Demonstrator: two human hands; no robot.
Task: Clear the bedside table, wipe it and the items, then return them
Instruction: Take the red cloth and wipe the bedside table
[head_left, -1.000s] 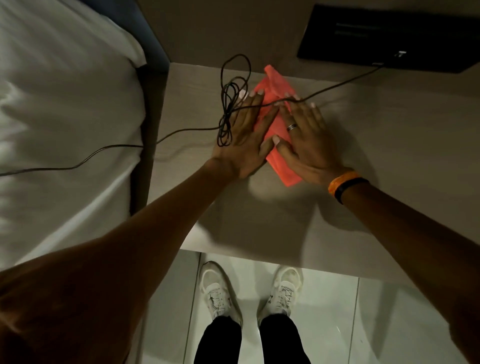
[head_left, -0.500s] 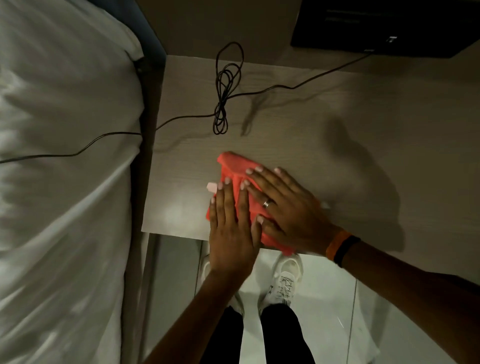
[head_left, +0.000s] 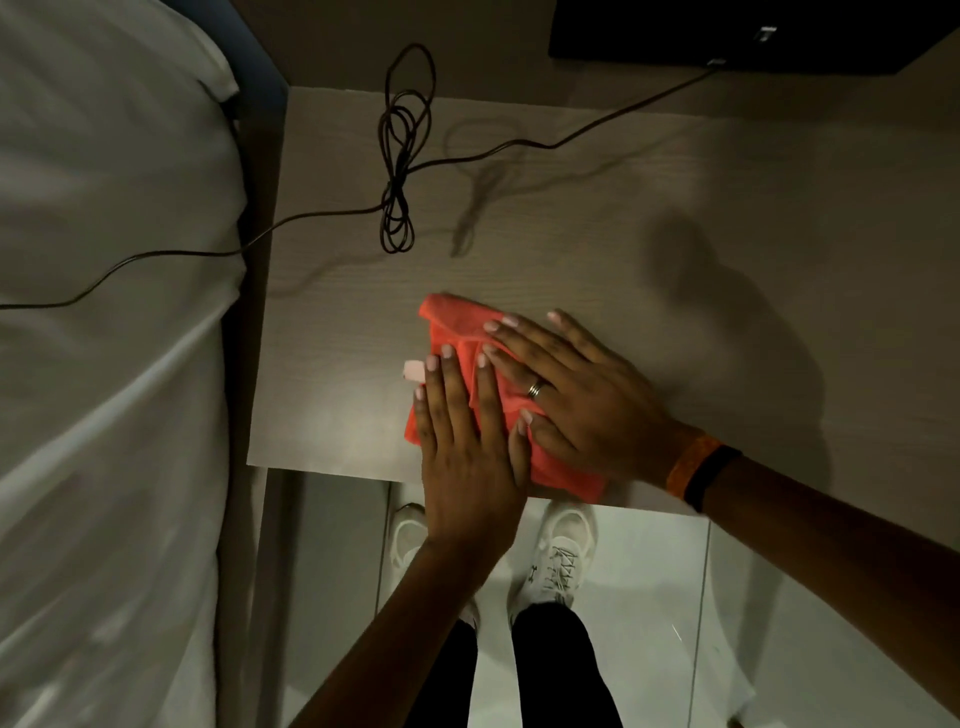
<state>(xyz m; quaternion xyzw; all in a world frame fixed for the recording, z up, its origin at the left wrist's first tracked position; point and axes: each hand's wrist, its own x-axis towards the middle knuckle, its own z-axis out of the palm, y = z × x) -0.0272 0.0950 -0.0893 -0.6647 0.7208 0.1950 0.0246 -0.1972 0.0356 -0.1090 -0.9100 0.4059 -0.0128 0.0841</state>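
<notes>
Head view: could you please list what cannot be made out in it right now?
- Cloth: its middle is hidden under the left hand and right hand.
- Cable: its left end is cut off by the frame edge.
- Black box: cut off by the top edge.

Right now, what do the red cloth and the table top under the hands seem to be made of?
The red cloth looks like soft, matte fabric, possibly microfibre: it folds and creases under the left hand and the right hand. The table top looks like pale wood-grain laminate or veneer: fine parallel grain lines and a low sheen. Which of the two cannot be told.
</notes>
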